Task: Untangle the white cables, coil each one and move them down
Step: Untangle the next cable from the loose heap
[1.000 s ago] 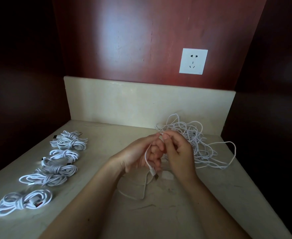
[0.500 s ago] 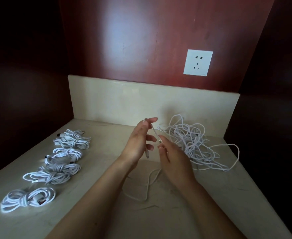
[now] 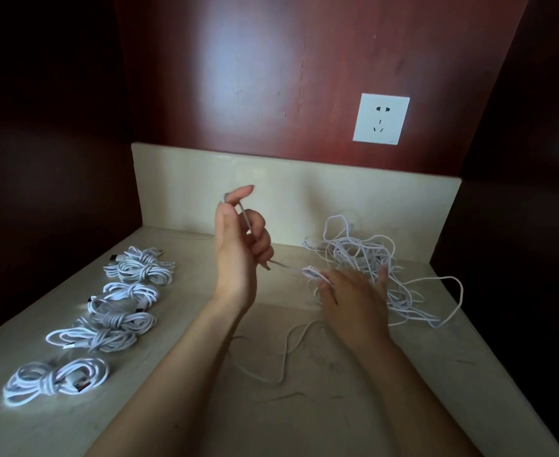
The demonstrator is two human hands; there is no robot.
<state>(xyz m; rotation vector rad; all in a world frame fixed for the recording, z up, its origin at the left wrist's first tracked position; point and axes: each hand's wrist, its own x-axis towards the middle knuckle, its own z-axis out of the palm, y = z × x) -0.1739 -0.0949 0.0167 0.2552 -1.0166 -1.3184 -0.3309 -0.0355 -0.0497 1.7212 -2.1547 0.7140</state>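
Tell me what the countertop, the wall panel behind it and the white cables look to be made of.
Countertop: polished stone, likely marble; pale cream with faint veins and a soft sheen.
Wall panel: glossy reddish-brown wood or veneer; grain streaks and a bright reflection.
White cables: flexible plastic-sheathed cord, matte; they bend into loose loops.

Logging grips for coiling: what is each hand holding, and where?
Left hand holds a white cable near its plug end, looped over the index finger. Right hand touches it further along; a grip cannot be told.
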